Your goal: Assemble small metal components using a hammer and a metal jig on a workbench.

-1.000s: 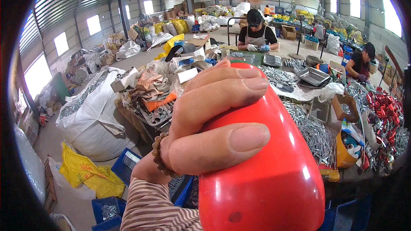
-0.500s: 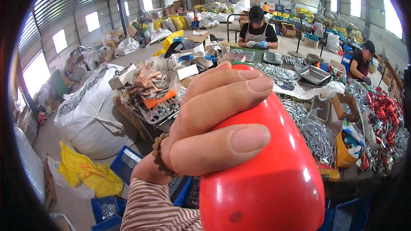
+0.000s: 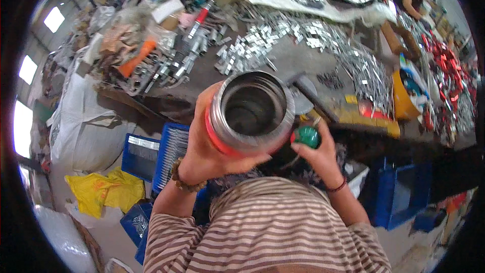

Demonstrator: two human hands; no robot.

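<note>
My left hand (image 3: 201, 147) is wrapped round a red steel flask (image 3: 252, 105), held upright close below me. Its wide metal mouth is uncovered and the dark inside shows. To the right of the flask, my right hand (image 3: 323, 157) grips a round lid (image 3: 308, 137), shiny green on top with a little red at its edge. Lid and flask are apart. Most of the flask's body is hidden under its rim and behind my left fingers. Just beyond the lid, a hammer (image 3: 312, 98) lies at the bench edge.
Piles of small metal parts (image 3: 252, 45) cover the workbench (image 3: 323, 65) ahead. A yellow container (image 3: 406, 96) and red metal parts (image 3: 449, 81) are at the right. Blue crates (image 3: 404, 192) stand below on both sides. A white sack (image 3: 91, 136) stands left; a co-worker (image 3: 411, 2) sits far right.
The flask, earlier raised large in front of the view, is now lower with its open mouth facing up. My right hand with the green lid has come into view. The view has tilted down.
</note>
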